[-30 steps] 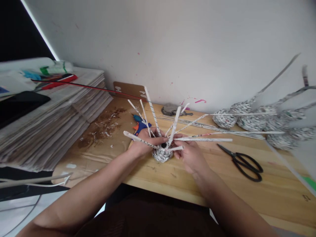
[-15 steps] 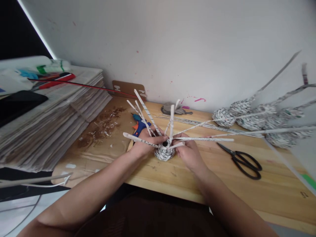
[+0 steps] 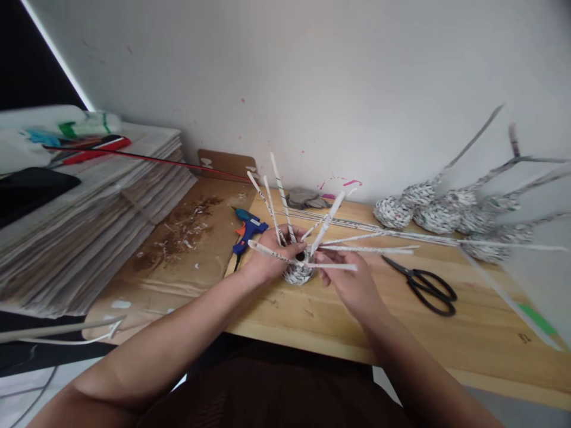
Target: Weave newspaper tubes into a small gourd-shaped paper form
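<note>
A small cup-shaped weave of rolled newspaper (image 3: 298, 274) rests on the wooden table (image 3: 446, 333), with several paper sticks (image 3: 281, 199) fanning up and outward from its rim. My left hand (image 3: 267, 255) is wrapped round its left side, fingers closed on it. My right hand (image 3: 350, 279) is at its right side, fingers pinched on one paper stick (image 3: 339, 267) that points right.
Black scissors (image 3: 423, 286) lie to the right. A blue glue gun (image 3: 247, 229) lies left of the weave. Finished woven pieces (image 3: 441, 211) with long sticks line the back right. Loose paper sticks (image 3: 383, 232) lie behind. A tall newspaper stack (image 3: 89, 220) fills the left.
The weave has been turned a little between my hands, so the sticks point in new directions. The view has shifted slightly left.
</note>
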Demonstrator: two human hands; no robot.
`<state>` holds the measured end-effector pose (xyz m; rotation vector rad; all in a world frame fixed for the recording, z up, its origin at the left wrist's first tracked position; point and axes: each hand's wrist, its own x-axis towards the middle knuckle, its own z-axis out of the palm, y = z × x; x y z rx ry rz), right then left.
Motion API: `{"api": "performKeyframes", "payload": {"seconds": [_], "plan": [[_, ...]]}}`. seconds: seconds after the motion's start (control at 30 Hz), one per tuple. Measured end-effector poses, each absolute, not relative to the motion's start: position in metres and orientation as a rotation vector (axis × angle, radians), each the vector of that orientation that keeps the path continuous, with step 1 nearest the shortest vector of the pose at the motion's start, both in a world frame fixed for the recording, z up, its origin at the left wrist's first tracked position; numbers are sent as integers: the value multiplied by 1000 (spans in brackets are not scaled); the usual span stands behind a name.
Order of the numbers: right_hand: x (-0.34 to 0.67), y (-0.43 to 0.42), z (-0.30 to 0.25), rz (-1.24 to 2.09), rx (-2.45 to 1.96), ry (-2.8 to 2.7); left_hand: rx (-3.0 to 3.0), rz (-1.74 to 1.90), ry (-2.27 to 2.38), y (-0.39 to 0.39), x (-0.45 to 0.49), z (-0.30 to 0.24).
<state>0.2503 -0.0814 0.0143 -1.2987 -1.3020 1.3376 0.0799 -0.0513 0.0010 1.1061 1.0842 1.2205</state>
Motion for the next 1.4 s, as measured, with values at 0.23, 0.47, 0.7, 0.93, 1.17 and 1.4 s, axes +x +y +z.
{"api": "performKeyframes", "payload": {"seconds": [0.23,0.47,0.7,0.93,1.17,1.4], "plan": [[233,-56,20,1075,-1287,-1405,1168,1335,1158,-41,86,14],[231,-48,10,840,-1265,-1673,990,1266,1154,-34,82,4],[239,-44,8,994,-1291,-1549,961,1060,956,-37,65,9],[259,-39,15,1098,-1301,-1573,1027,769,641,-32,42,15],[249,-52,19,1141,-1291,-1619,978,747,780,-25,44,2],[249,-54,18,1148,-1272,-1707,1056,808,849,-31,54,4]]}}
